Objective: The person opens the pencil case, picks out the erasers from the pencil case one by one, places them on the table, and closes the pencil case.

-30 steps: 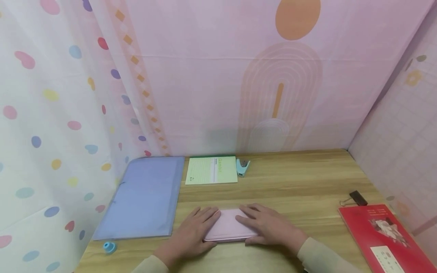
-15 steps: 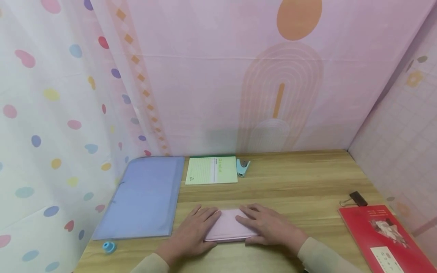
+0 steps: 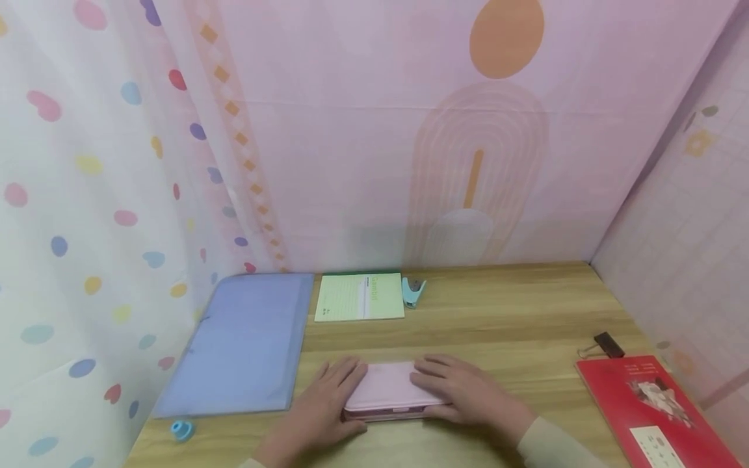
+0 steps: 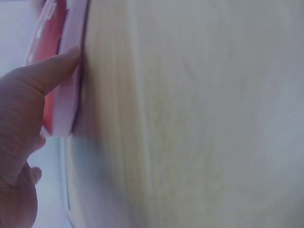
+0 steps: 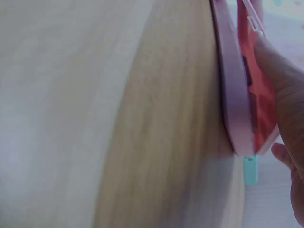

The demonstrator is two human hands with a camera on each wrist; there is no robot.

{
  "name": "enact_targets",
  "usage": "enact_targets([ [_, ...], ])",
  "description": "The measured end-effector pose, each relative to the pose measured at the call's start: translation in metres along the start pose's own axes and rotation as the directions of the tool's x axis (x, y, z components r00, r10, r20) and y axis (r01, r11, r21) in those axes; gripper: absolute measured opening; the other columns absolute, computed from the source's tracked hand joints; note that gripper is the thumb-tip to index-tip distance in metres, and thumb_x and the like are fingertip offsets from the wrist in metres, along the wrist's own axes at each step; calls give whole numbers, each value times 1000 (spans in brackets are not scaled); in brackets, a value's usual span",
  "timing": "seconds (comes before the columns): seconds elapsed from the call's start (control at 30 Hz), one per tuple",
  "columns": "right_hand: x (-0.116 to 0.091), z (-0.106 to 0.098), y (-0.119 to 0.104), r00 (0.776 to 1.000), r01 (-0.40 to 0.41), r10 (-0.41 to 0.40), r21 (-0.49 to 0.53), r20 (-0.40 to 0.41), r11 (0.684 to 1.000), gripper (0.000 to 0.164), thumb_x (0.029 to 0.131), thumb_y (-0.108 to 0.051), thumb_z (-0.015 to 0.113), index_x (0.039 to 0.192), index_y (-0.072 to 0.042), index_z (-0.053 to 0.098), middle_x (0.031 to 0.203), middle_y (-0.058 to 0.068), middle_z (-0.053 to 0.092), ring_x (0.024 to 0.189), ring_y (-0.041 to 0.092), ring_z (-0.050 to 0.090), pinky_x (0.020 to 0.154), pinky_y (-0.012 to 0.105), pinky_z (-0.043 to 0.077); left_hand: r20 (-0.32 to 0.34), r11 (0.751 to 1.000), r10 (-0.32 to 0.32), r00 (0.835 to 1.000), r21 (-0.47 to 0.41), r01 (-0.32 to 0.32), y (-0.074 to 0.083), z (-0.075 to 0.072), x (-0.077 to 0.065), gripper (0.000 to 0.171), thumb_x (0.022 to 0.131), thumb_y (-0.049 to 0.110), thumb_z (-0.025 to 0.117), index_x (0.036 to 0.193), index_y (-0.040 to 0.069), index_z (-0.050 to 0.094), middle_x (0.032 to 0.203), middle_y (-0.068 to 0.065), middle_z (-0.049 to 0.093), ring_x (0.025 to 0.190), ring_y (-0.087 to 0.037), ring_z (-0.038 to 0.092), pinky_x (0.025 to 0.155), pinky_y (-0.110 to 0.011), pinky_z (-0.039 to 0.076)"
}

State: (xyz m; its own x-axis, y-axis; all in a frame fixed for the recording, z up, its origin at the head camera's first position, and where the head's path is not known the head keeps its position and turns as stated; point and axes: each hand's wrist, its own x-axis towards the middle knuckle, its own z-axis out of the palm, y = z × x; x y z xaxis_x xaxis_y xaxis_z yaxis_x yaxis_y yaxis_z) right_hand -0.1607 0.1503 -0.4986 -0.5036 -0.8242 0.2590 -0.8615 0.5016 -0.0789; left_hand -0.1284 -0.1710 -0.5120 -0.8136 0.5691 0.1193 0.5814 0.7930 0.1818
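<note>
A flat pink hinged case (image 3: 389, 387) lies on the table in front of me in the head view, its lid raised a little along the near side. Red lining shows in the gap in both wrist views. My left hand (image 3: 318, 403) holds the left end; its thumb (image 4: 61, 69) presses the front wall of the lower half. My right hand (image 3: 476, 396) grips the right end, fingers on top, with its thumb (image 5: 275, 64) at the lid's edge beside a small clasp. What lies inside is mostly hidden.
On the left are a blue folder (image 3: 234, 351) and a small blue round piece (image 3: 182, 430). A green notebook (image 3: 359, 298) and a light blue stapler (image 3: 413, 292) stand at the back. A binder clip (image 3: 608, 345) and a red book (image 3: 658, 409) lie right.
The lid of the pink case has risen slightly at the front, and a gap now shows below it. Both hands remain at its ends. The head view has shifted a little.
</note>
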Motion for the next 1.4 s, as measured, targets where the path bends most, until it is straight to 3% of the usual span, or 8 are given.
enact_targets([
  [0.23, -18, -14, 0, 963, 116, -127, -62, -236, 991, 42, 82, -18, 72, 124, -15, 65, 123, 4, 65, 113, 20, 61, 93, 39, 52, -109, 987, -145, 983, 56, 152, 8, -5, -20, 99, 77, 71, 60, 149, 8, 33, 154, -12, 31, 141, -32, 27, 110, -67, 18],
  [0.43, -16, -22, 1, 899, 164, -205, -136, -387, 977, 30, 96, -13, 49, 119, -14, 68, 116, 6, 68, 101, 20, 67, 81, 33, 58, -132, 971, -196, 972, 115, 212, 13, -1, -31, 96, 82, 71, 53, 148, 3, 35, 153, -13, 32, 141, -31, 27, 111, -65, 19],
  [0.63, -11, -24, 5, 878, 136, -188, -148, -441, 980, 36, 103, -17, 37, 113, -14, 71, 111, 6, 70, 95, 17, 68, 77, 31, 59, -56, 972, -194, 979, 122, 199, 15, 4, -32, 89, 86, 73, 43, 143, 4, 43, 154, -11, 31, 142, -31, 25, 111, -64, 17],
  [0.9, -3, -27, 14, 923, 54, -85, -90, -375, 994, 32, 90, -13, 62, 122, -14, 67, 120, 2, 66, 103, 14, 66, 83, 30, 57, 10, 979, -188, 982, 79, 186, 17, 5, -26, 85, 88, 71, 42, 144, 8, 43, 154, -7, 31, 142, -29, 25, 109, -66, 20],
  [1.03, -1, -27, 20, 952, -19, -2, -64, -306, 998, 61, 81, -28, 76, 136, -14, 55, 137, 2, 56, 117, 18, 58, 96, 39, 50, 18, 979, -194, 981, 72, 193, 17, 8, -26, 84, 88, 70, 42, 145, 8, 42, 155, -4, 30, 142, -28, 26, 108, -66, 23],
  [1.13, 1, -25, 27, 974, -118, 105, -57, -200, 991, 83, 80, -45, 74, 148, -16, 37, 152, 2, 37, 136, 23, 39, 110, 50, 34, 10, 977, -206, 978, 61, 205, 17, 9, -26, 82, 89, 69, 44, 145, 9, 42, 156, -3, 30, 141, -28, 28, 108, -67, 24],
  [1.27, 8, -18, 37, 964, -264, 261, -33, -57, 964, 100, 79, -65, 64, 155, -17, 19, 160, -1, 13, 146, 24, 12, 115, 57, 16, -4, 973, -225, 974, 46, 225, 18, 9, -24, 77, 90, 65, 47, 144, 10, 45, 153, -2, 34, 140, -28, 31, 108, -66, 24],
  [1.4, 14, -9, 47, 936, -352, 352, 7, 5, 936, 104, 77, -73, 58, 155, -16, 19, 161, -4, 7, 147, 23, 8, 115, 58, 15, -2, 971, -235, 972, 43, 235, 19, 5, -22, 73, 89, 60, 53, 141, 9, 48, 151, -3, 39, 138, -29, 34, 108, -65, 26],
])
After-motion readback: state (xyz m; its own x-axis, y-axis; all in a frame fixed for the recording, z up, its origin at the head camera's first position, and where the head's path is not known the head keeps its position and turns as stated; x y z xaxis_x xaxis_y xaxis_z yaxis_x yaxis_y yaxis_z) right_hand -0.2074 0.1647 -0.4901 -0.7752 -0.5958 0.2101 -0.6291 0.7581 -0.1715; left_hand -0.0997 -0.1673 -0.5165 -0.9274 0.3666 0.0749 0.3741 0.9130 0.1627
